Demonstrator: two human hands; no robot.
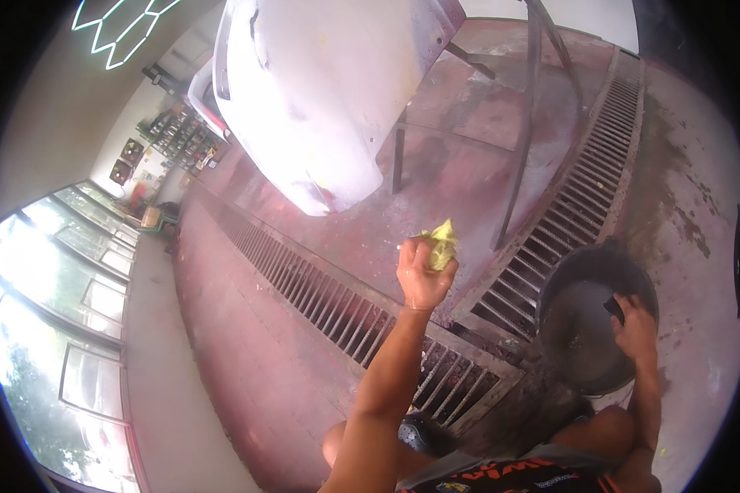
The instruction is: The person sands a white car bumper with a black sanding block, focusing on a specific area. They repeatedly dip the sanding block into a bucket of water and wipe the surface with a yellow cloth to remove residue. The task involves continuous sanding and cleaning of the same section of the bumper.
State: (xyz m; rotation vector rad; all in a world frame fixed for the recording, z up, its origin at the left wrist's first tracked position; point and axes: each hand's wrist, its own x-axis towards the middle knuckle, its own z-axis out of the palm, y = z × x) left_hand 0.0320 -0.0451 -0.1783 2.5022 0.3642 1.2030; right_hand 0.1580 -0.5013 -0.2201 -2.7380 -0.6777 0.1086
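Observation:
My left hand [423, 275] is closed around a crumpled yellow cloth [444, 245], held out over the floor drain. Over the dark round bucket [580, 374] at the right, my right hand [635, 329] grips a small black pad [612, 307] between thumb and fingers; its exact kind is unclear. Murky water [575, 333] fills part of the bucket. Beyond my left hand, a large whitish car body panel [329, 90] rests on a metal stand [524, 140], with bare patches along its lower tip. Neither hand touches the panel.
Metal drain grates [312, 300] run across the reddish floor and meet in a corner near my feet. My shoe [423, 434] is beside the grate. Windows [90, 378] line the left wall, and a car [210, 99] and shelves of small containers [181, 135] stand further back.

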